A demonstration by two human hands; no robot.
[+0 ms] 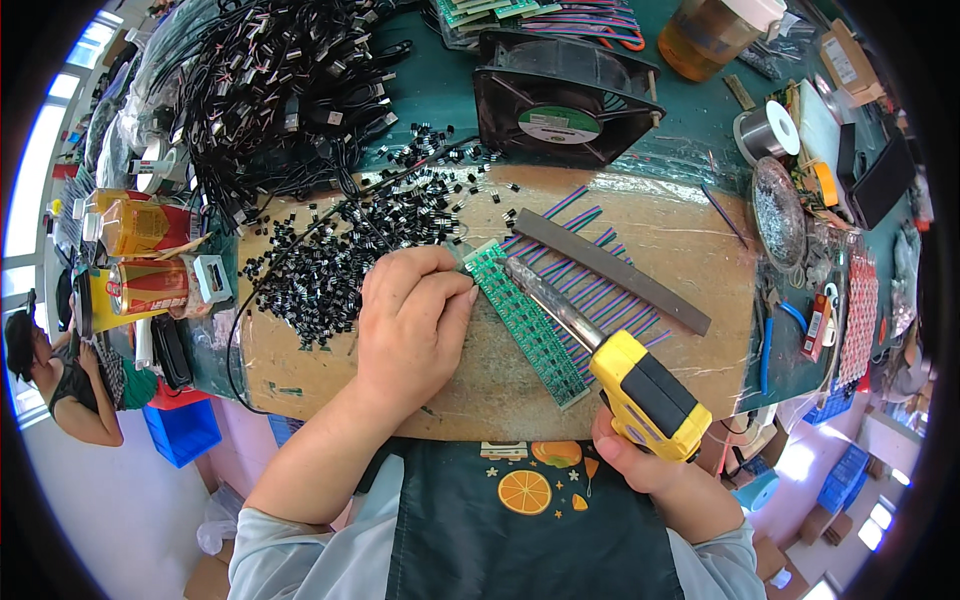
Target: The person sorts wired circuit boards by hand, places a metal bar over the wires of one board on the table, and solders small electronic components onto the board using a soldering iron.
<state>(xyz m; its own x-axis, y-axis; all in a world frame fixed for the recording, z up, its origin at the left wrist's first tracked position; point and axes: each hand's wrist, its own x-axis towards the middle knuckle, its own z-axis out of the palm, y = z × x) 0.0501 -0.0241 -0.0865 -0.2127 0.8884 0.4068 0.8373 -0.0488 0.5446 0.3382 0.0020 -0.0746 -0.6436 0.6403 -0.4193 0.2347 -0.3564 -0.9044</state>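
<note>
A long green circuit board panel lies slantwise on the brown work board, with rows of small parts along it. Thin multicoloured wires stick out from its right side. My right hand is wrapped round a yellow and black soldering gun, whose tip reaches the panel's far end. At that same end, my left hand is closed in a pinch; whatever its fingertips hold is hidden. A dark grey bar rests across the wires. Left of the panel spreads a heap of small black components with metal legs.
A black fan stands at the back, beside a pile of black cables. On the right are a solder spool and a metal dish. Bottles lie at the left. Another person sits far left.
</note>
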